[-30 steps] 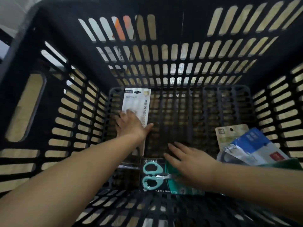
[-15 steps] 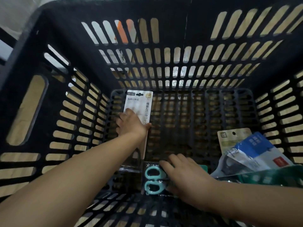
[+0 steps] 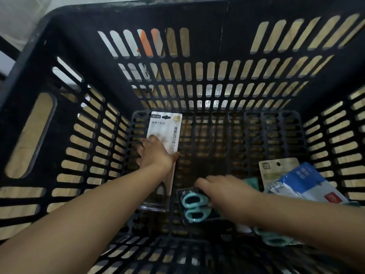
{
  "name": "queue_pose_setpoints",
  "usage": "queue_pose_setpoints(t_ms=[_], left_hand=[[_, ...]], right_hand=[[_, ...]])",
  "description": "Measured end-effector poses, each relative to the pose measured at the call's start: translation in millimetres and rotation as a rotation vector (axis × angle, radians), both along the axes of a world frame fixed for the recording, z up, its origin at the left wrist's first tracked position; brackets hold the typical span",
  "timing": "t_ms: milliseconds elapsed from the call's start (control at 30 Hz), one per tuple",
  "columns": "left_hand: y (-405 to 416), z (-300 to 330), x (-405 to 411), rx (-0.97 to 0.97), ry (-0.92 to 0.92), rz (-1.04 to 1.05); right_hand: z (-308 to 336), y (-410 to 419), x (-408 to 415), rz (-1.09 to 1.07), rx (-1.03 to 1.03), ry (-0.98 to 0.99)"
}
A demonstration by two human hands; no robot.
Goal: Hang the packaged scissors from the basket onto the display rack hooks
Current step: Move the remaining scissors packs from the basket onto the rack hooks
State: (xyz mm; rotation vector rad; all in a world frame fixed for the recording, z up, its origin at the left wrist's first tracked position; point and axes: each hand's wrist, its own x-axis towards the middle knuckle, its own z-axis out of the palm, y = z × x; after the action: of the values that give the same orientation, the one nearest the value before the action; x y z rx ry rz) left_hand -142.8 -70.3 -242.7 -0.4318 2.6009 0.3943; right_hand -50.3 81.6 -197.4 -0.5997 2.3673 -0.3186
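Observation:
I look down into a black slotted basket [image 3: 197, 18]. A long white packaged pair of scissors [image 3: 166, 129] lies on the basket floor at the left. My left hand [image 3: 155, 155] grips its middle, fingers on the left edge and thumb on the right edge. Nearer me lies a dark pack with teal-handled scissors [image 3: 194, 208]. My right hand [image 3: 225, 192] lies on top of it, blurred, its fingers stretched across the pack's far edge; the thumb is hidden.
At the right wall lean a beige hang card [image 3: 276, 168] and a blue-and-white pack [image 3: 308, 181]. Another teal-handled scissors pack [image 3: 276, 240] shows under my right forearm. The display rack is out of view. Wooden floor shows through the slots.
My right hand has slid left over the teal scissors pack, covering its blades. My left hand has closed more tightly on the white pack. The view has tilted slightly.

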Motion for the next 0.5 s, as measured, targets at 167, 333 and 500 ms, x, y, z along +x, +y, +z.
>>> queue_pose_setpoints(t_ms=[167, 333, 500], left_hand=[[2.6, -1.7, 5.8, 0.017, 0.040, -0.044], [3.5, -6.6, 8.2, 0.024, 0.066, -0.089], [8.5, -7.8, 12.9, -0.002, 0.076, -0.146]], right_hand=[[17.0, 14.2, -53.2, 0.312, 0.253, 0.112], [3.2, 15.7, -75.0, 0.574, 0.421, 0.334], [-25.0, 16.0, -56.0, 0.636, 0.323, 0.483]])
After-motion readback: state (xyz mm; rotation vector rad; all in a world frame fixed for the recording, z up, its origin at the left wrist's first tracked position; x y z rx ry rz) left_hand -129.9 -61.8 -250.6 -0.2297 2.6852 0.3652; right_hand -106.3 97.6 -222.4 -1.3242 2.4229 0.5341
